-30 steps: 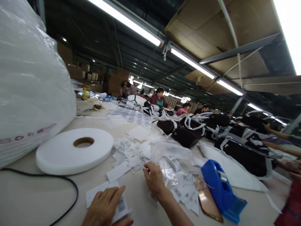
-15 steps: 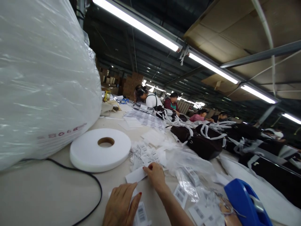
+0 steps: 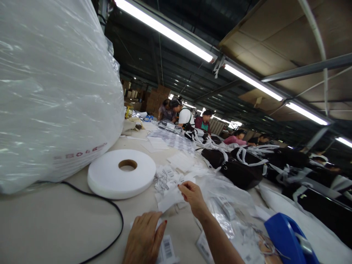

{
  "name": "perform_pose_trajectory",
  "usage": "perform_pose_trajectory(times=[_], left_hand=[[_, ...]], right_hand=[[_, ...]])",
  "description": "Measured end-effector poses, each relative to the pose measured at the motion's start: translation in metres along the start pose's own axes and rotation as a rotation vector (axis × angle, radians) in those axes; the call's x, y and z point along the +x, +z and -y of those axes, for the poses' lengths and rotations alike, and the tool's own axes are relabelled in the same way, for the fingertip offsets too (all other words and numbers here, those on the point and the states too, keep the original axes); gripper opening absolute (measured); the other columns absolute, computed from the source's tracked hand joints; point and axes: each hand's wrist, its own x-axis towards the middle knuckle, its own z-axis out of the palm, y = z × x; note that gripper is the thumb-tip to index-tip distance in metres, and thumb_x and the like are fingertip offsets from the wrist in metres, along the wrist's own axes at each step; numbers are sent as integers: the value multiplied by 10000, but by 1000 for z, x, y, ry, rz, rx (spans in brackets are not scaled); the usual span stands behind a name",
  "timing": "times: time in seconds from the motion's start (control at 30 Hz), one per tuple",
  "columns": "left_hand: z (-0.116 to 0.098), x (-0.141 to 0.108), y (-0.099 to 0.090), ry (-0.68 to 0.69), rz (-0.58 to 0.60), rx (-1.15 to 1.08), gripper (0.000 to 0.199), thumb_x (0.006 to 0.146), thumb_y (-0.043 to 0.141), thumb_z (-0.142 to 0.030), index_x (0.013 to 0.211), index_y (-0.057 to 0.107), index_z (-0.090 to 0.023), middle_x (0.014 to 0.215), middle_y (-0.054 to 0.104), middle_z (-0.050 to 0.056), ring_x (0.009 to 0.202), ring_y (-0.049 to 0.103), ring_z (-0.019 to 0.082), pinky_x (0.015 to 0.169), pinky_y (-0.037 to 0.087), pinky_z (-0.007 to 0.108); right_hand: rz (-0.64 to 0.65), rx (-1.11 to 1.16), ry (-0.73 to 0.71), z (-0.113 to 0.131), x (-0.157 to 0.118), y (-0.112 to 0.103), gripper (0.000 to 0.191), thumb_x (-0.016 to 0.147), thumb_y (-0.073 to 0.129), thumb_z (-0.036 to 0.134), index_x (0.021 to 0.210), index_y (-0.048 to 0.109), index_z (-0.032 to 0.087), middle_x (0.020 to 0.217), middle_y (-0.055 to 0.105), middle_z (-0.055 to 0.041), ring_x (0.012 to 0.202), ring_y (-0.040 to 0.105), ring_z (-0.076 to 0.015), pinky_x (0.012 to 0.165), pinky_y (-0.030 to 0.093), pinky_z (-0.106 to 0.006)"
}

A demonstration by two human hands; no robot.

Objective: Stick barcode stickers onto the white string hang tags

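Note:
My left hand point(image 3: 144, 236) lies with its palm down on white barcode labels point(image 3: 167, 249), fingers stretched forward and thumb spread to the side. Ahead of it, my right hand point(image 3: 192, 196) pinches the edge of a blank white paper slip point(image 3: 170, 200) between thumb and forefinger. Just beyond the slip is a heap of small printed tags with strings point(image 3: 165, 176). A large roll of white tape point(image 3: 106, 176) with a cardboard core rests flat to the left of the heap.
A bulging clear plastic bag point(image 3: 63, 91) fills the left side. A black cord point(image 3: 118, 211) curves over the table. On the right are a blue tape dispenser point(image 3: 286, 234), crumpled clear plastic point(image 3: 225, 190) and dark bags with white-wrapped handles point(image 3: 242, 172). Several people work further back.
My right hand has moved forward and slightly right, and the white slip has shifted forward with it. My left hand remains on the labels. The camera view has shifted slightly.

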Motion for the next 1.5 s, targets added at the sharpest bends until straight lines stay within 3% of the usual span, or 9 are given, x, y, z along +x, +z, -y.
perform_pose_trajectory(times=[0.07, 0.27, 0.5, 0.7, 0.83, 0.9, 1.17, 1.37, 1.5], left_hand=[[1, 1, 0, -34, -3, -26, 199, 884, 448, -312, 936, 597, -190, 822, 677, 54, 714, 618, 213, 645, 476, 345], [-1, 9, -10, -164, 5, -165, 226, 847, 495, -363, 941, 627, -205, 846, 688, 62, 766, 635, 221, 692, 511, 360], [-8, 22, -22, -360, 35, -415, 305, 803, 527, -357, 1069, 596, -222, 1042, 672, 66, 870, 647, 213, 696, 554, 328], [-7, 23, -18, -449, 52, -608, 480, 705, 627, -318, 1168, 548, -219, 1199, 597, 87, 1033, 572, 259, 880, 463, 407], [-11, 27, -20, -445, 75, -726, 153, 711, 620, -293, 827, 661, -201, 909, 681, 34, 877, 609, 216, 810, 475, 319], [-11, 30, -23, -456, 73, -749, 134, 740, 584, -288, 669, 636, -187, 734, 660, 11, 744, 603, 188, 721, 478, 279], [-6, 37, -41, -528, -27, -589, 156, 776, 539, -313, 704, 580, -180, 622, 581, -23, 605, 542, 147, 583, 439, 233], [-7, 31, -38, -366, -25, -445, 93, 810, 451, -229, 719, 461, -220, 846, 676, 31, 785, 629, 175, 668, 486, 263], [-8, 22, -32, -184, -26, -328, 106, 768, 401, -132, 790, 436, -229, 905, 657, 58, 839, 610, 215, 711, 476, 337]], right_hand=[[20, 115, -10, 14, -2, -5, 227, 711, 635, 312, 620, 489, 164, 445, 376, 111, 389, 311, -40, 405, 218, -182], [79, 327, 14, 44, -11, -17, 245, 631, 685, 342, 650, 511, 172, 647, 629, 10, 408, 359, -39, 403, 199, -192], [196, 461, 43, 70, -36, -12, 217, 620, 700, 317, 631, 522, 194, 574, 584, 27, 446, 407, -76, 417, 255, -204], [342, 516, 54, 81, -52, -3, 213, 635, 681, 311, 654, 509, 187, 528, 541, 50, 364, 263, -33, 405, 220, -196], [397, 508, 51, 85, -57, 0, 231, 636, 682, 332, 664, 502, 190, 497, 498, 65, 356, 216, -29, 391, 162, -196], [404, 487, 43, 86, -57, -1, 243, 619, 699, 341, 668, 515, 189, 487, 482, 66, 364, 216, -34, 392, 142, -200], [314, 310, -15, 82, -56, -13, 144, 641, 711, 255, 723, 619, 179, 526, 525, 37, 440, 296, -59, 422, 145, -211], [168, -347, -224, 75, -58, -19, 196, 652, 634, 307, 796, 603, 178, 579, 493, 36, 487, 419, -99, 462, 308, -226], [67, -543, -326, 76, -64, -20, 41, 671, 606, 219, 696, 626, 193, 516, 455, 42, 498, 426, -125, 504, 317, -258]])
